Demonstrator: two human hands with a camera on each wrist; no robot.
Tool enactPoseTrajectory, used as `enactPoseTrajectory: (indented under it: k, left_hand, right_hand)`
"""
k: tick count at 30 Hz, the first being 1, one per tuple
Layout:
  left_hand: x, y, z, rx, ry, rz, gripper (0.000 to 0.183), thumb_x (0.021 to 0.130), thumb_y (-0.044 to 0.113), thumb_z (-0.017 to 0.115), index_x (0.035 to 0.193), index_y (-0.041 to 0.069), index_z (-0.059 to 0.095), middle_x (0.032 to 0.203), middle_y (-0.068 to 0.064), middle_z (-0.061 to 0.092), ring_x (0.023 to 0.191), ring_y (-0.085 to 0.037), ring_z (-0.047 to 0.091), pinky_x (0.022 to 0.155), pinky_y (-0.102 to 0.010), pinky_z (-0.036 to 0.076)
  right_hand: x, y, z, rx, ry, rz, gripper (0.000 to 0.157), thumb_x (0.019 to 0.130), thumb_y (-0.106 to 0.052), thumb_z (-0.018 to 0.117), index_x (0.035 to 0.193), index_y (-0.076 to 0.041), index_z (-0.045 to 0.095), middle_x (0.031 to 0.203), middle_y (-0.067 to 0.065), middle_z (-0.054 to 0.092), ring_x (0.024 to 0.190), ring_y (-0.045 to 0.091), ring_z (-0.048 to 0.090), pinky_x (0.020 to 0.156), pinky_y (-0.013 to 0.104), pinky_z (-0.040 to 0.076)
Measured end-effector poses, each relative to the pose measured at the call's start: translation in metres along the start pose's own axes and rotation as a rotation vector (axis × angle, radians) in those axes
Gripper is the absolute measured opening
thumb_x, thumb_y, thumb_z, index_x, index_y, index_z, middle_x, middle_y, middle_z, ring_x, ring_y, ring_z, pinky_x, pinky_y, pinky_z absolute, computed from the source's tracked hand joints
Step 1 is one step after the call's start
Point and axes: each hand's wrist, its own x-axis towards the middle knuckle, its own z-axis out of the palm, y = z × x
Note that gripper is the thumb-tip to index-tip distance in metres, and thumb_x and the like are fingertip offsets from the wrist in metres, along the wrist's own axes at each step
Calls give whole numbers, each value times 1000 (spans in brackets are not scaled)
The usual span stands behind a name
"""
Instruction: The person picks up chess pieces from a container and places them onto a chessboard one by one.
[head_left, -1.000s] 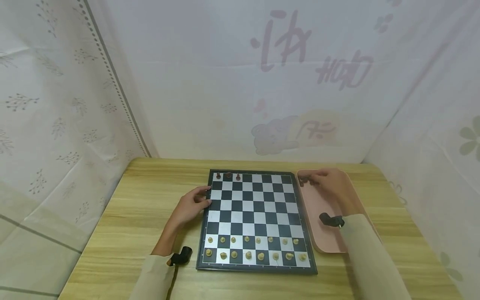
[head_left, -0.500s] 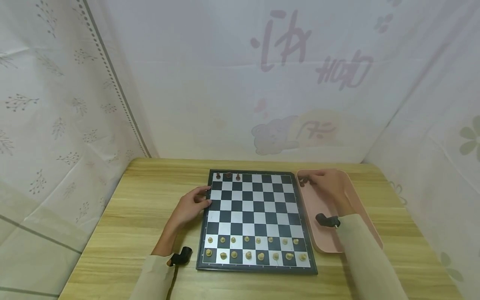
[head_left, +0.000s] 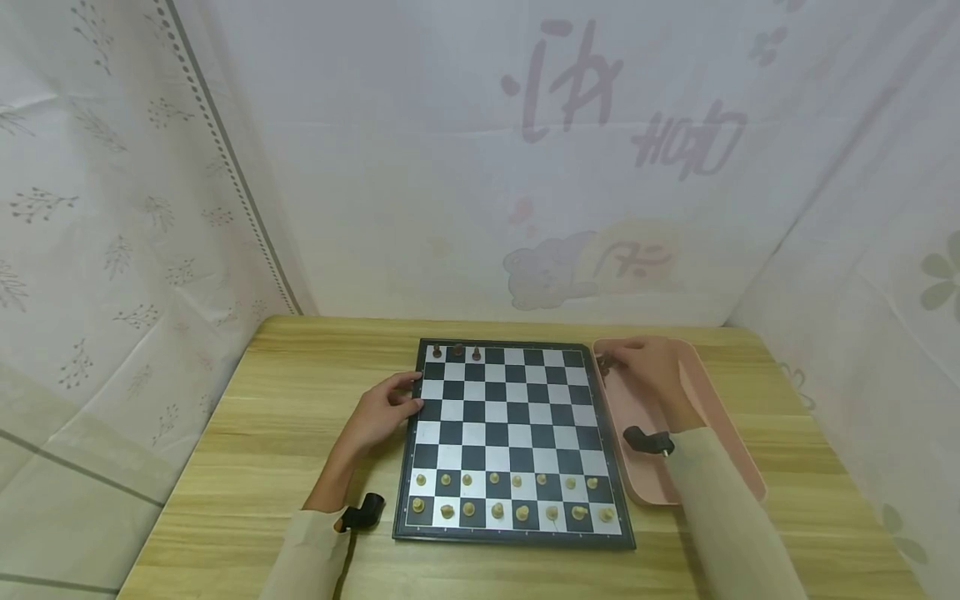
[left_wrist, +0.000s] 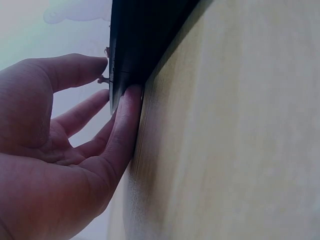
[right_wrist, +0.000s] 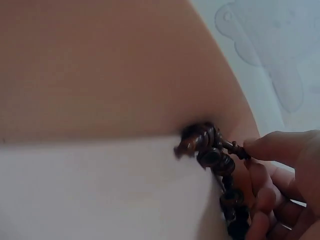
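Well, the right hand [head_left: 655, 371] pinches a dark piece [right_wrist: 235, 148] (type unclear); the left hand [head_left: 381, 411], fingers parted, touches the chessboard [head_left: 517, 414].

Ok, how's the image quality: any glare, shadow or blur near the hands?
Head: fairly even light, soft shadow by the left hand, pale pieces too small for fine detail. Left wrist: upper left washed out, board nearly black, table blurred. Right wrist: soft overall, glints on dark pieces, the lowest merging into shadow.
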Motion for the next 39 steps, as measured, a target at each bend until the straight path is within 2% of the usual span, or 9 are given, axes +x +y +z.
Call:
enactPoseTrajectory:
  k: [4, 8, 12, 20, 24, 30, 39]
  left_hand:
    - [1, -1, 0, 4, 3, 0, 50, 103, 16, 75, 152, 11, 66, 142, -17, 69, 109, -28, 72, 87, -44, 56]
    - [1, -1, 0, 10, 5, -3, 50, 103, 15, 75, 152, 12, 66, 141, -17, 69, 108, -28, 71, 87, -43, 55]
    - [1, -1, 1, 12, 7, -3, 49, 103, 15, 75, 152, 11, 66, 141, -17, 69, 108, -28, 71, 86, -42, 55]
    - [0, 0, 1, 3, 7, -9, 49, 103, 14, 75, 152, 11, 66, 140, -17, 69, 110, -29, 71, 87, -42, 55]
    - [0, 0, 1, 6, 4, -6, 49, 103, 14, 75, 152, 11, 66, 140, -17, 69, 110, -29, 71, 87, -43, 56]
    - [-1, 0, 1, 6, 5, -5, 49, 103, 15, 75, 151, 10, 66, 139, -17, 69, 108, -28, 71, 87, -43, 55]
    - [-1, 0, 1, -4, 3, 2, 49, 103, 15, 74, 152, 10, 66, 139, -17, 69, 110, -28, 72, 90, -46, 56]
  right_hand:
    - [0, -7, 1, -41, 4, -48, 46, 102, -48, 79, 116, -5, 86, 111, 14, 82, 106, 29, 70, 87, 33, 49]
    - [0, -11, 1, -84, 25, -82, 36, 101, -40, 81, 107, -4, 85, 104, 13, 82, 91, 23, 68, 74, 30, 51]
    - [1, -10, 2, -86, 29, -109, 27, 101, -29, 81, 103, -2, 82, 99, 14, 81, 86, 20, 67, 70, 27, 50]
    - [5, -5, 6, -71, 18, -118, 26, 101, -25, 81, 109, -1, 81, 99, 15, 81, 85, 20, 68, 70, 27, 49]
    - [6, -1, 7, -77, 3, -121, 26, 102, -25, 81, 113, -2, 81, 101, 16, 80, 89, 26, 69, 76, 33, 51]
    - [5, 3, 12, -139, -5, -115, 30, 101, -30, 80, 117, -4, 84, 109, 16, 81, 97, 32, 68, 83, 41, 49]
    - [3, 5, 15, -225, 7, -128, 25, 99, -29, 79, 118, -13, 86, 110, 9, 82, 97, 30, 69, 81, 44, 49]
